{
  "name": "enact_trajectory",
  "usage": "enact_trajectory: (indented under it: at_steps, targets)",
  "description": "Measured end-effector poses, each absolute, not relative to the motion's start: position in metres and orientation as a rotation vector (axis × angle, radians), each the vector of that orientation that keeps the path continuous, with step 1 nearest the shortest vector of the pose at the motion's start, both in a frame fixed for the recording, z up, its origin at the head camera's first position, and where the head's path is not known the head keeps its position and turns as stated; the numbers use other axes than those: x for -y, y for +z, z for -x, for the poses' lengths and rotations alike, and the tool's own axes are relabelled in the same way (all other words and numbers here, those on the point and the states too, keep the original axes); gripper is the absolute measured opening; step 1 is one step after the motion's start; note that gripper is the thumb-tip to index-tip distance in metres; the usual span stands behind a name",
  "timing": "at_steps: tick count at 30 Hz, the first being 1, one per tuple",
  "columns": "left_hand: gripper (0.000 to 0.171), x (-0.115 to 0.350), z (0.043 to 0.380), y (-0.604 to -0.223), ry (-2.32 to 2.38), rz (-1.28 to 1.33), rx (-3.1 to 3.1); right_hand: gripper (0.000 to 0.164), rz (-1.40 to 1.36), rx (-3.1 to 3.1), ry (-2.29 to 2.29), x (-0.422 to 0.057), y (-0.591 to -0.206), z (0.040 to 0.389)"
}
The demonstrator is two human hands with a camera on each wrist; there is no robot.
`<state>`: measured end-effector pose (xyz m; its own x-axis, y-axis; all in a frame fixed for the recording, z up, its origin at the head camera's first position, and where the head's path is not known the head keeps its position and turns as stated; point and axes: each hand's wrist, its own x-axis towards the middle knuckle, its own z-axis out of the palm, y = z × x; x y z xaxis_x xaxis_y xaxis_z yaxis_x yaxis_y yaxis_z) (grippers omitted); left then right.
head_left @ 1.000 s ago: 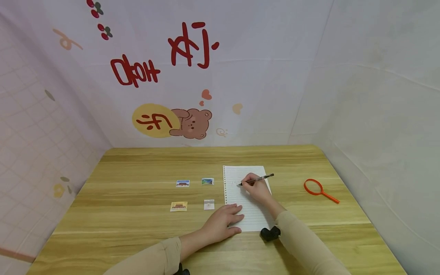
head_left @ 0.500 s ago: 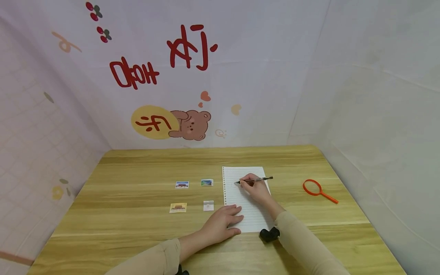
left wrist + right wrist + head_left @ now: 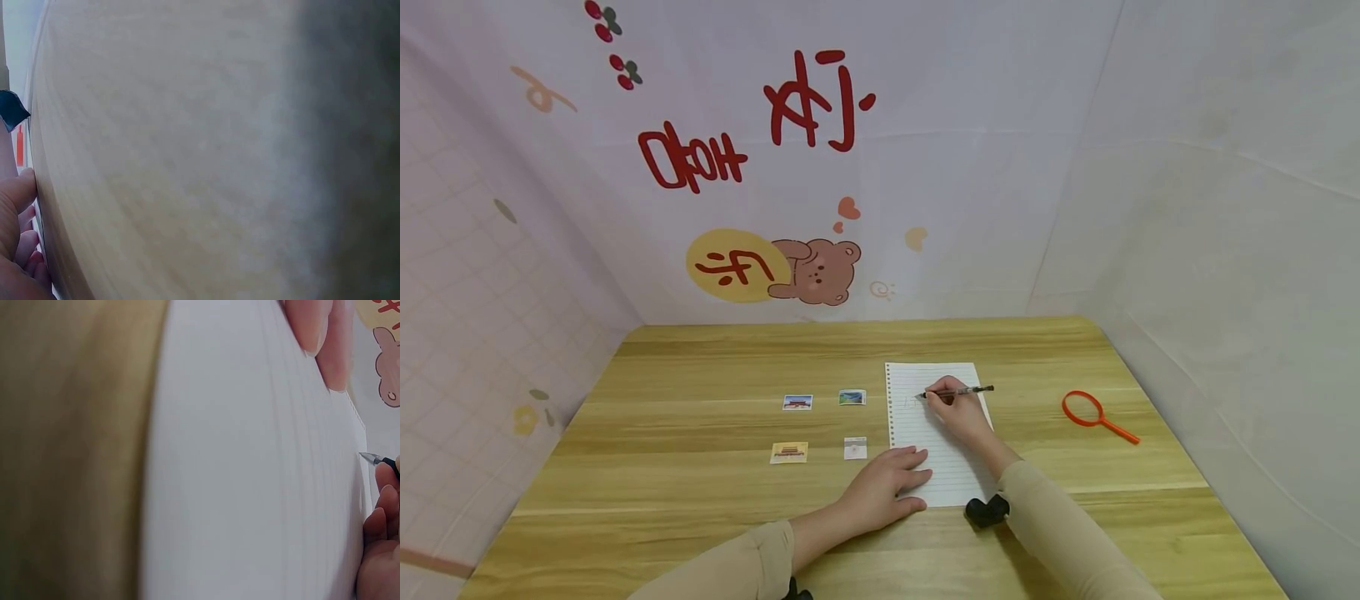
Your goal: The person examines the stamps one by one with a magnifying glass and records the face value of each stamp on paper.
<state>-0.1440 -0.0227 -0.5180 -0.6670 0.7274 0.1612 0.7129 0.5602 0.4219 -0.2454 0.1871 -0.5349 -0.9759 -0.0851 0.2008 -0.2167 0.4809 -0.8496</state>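
One sheet of lined paper (image 3: 955,467), with a row of punched holes down its left edge, lies flat on the wooden table (image 3: 700,492), in front of the person. The right hand (image 3: 957,408) grips a slim pen (image 3: 962,391) between curled fingers and thumb, over the upper part of the sheet; the pen slants, its back end pointing out to the right. Its tip is at the paper, beside a few faint marks too small to read; whether it touches, I cannot tell. The left hand (image 3: 880,492) rests palm down at the sheet's lower left edge, fingers extended and slightly spread on the paper, holding nothing. To the left of the sheet are four small picture cards, well apart from each other in two rows: a blue and red one (image 3: 797,402) and a blue-green one (image 3: 852,397) farther away, a yellow one (image 3: 789,452) and a pale grey one (image 3: 855,448) nearer. On the other side, well apart from the paper, lies an orange-red magnifying glass (image 3: 1102,419), its handle angled toward the near right. Both arms wear beige sleeves (image 3: 1067,525), with a black device (image 3: 987,511) at each wrist. Behind the table hangs a pale cloth (image 3: 977,183) printed with red writing and a brown bear (image 3: 823,272).
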Motion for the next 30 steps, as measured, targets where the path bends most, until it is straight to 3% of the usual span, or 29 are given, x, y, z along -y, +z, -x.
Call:
enact_trajectory:
  at_steps: [30]
  targets:
    - [0.043,0.0223,0.1448,-0.5205,0.724,-1.265,-2.748,0.007,-0.227,2.555,1.522,-0.1912,-0.5362,0.2447]
